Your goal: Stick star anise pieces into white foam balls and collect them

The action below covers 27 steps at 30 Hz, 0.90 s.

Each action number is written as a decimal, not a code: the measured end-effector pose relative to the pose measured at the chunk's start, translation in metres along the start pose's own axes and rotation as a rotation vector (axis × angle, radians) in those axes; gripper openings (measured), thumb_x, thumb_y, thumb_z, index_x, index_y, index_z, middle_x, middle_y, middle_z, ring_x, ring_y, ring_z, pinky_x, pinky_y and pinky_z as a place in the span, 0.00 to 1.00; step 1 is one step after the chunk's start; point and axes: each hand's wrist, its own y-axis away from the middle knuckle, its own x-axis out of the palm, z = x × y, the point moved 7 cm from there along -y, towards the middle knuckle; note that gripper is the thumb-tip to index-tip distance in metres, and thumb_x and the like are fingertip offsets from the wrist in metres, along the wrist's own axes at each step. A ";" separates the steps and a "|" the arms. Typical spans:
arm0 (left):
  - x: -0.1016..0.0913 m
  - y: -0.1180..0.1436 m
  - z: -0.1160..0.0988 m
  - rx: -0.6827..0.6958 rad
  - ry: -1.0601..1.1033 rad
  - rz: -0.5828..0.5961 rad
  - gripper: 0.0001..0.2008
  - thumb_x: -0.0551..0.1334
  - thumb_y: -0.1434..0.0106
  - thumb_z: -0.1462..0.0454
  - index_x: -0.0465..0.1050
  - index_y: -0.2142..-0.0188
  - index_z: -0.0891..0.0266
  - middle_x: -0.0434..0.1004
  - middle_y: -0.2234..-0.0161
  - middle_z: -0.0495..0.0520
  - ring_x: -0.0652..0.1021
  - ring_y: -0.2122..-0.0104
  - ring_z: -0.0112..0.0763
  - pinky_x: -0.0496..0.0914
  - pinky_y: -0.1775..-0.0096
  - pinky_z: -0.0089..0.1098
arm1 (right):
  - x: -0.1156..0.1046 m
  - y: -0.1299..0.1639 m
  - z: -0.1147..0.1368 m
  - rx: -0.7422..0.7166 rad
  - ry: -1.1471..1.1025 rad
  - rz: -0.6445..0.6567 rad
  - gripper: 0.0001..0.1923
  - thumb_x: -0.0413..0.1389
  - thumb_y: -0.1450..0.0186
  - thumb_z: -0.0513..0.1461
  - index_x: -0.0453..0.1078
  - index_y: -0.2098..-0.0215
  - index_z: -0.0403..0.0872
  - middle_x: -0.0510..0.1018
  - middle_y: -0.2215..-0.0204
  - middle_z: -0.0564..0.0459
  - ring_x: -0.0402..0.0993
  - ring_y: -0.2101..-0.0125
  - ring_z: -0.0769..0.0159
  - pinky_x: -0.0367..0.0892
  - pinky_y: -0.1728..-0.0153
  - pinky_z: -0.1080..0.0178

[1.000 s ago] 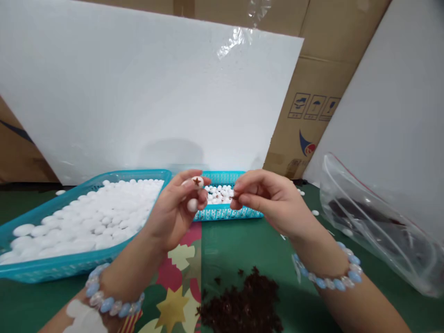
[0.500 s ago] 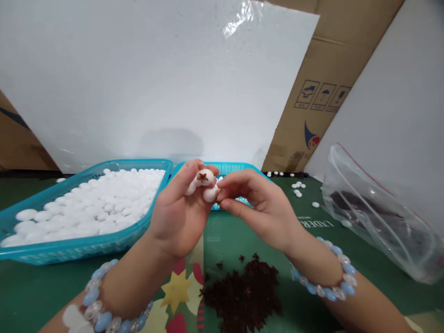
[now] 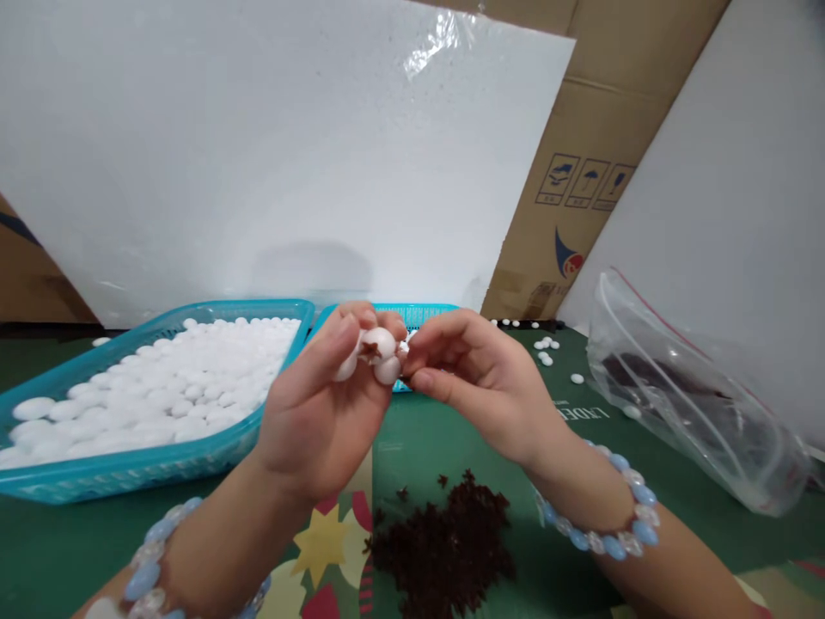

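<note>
In the middle of the head view my left hand (image 3: pixel 315 404) is closed around several smooth white balls (image 3: pixel 380 343). A small brown star-shaped piece (image 3: pixel 369 351) sits on one of them. My right hand (image 3: pixel 480 378) is beside it, thumb and fingertips pinched close to the lower white ball. Whatever small thing is in that pinch is mostly hidden by the fingers; a dark bit shows at the tips. Below both hands a pile of brown star-shaped pieces (image 3: pixel 444 546) lies on the green mat.
At left stands a blue basket (image 3: pixel 212 451) full of white balls. Behind my hands is a second blue basket (image 3: pixel 418 311). On the right lie a clear zip bag (image 3: pixel 702 421) with dark contents and several loose white balls (image 3: pixel 546 344). A white board (image 3: pixel 258 155) and cardboard (image 3: pixel 580 129) stand behind.
My left hand has shifted slightly left and turned the white balls, so the brown star faces more to the left. My right hand keeps its pinch beside them. The whole view has moved a little.
</note>
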 end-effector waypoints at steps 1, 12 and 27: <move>0.001 0.001 0.001 -0.013 0.010 0.014 0.04 0.54 0.55 0.66 0.64 0.84 0.61 0.62 0.82 0.46 0.64 0.81 0.19 0.60 0.79 0.22 | 0.001 0.001 0.002 -0.011 0.020 0.001 0.09 0.49 0.50 0.28 0.57 0.75 0.47 0.66 0.79 0.60 0.67 0.75 0.78 0.66 0.74 0.75; 0.000 0.003 0.005 -0.055 -0.001 0.040 0.03 0.56 0.62 0.69 0.61 0.85 0.62 0.61 0.82 0.46 0.63 0.80 0.20 0.59 0.79 0.21 | 0.004 0.006 0.011 -0.199 0.329 -0.071 0.10 0.47 0.49 0.27 0.53 0.73 0.47 0.65 0.78 0.58 0.65 0.77 0.78 0.63 0.77 0.76; 0.008 0.013 0.002 -0.020 0.047 0.258 0.07 0.58 0.61 0.69 0.62 0.79 0.60 0.62 0.80 0.46 0.62 0.78 0.21 0.57 0.77 0.22 | 0.014 0.018 0.030 -0.423 0.608 -0.161 0.10 0.43 0.48 0.28 0.50 0.71 0.49 0.67 0.79 0.57 0.66 0.78 0.75 0.64 0.77 0.73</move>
